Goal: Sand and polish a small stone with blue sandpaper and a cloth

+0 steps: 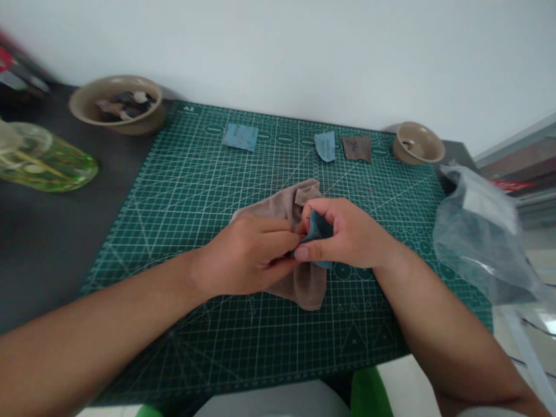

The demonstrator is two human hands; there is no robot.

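Note:
My left hand (252, 255) comes in from the left with its fingers pinched together. They meet the edge of a small blue piece (320, 227), thin like paper or cloth. My right hand (347, 234) grips that same piece between thumb and curled fingers. It is folded, and part of it sticks out below the right thumb. Whether it is a packet or a swatch I cannot make out. Under both hands lies a rumpled light-brown cloth (310, 289), partly hidden by them. The green cutting mat (174, 214) spreads beneath.
Two flat blue pieces (241, 137) (325, 146) and a brown one (357, 148) lie along the mat's back. A bowl of scraps (117, 104) stands back left, a smaller bowl (419, 143) back right. A bottle (47, 162) is left, a clear plastic bag (478, 231) right.

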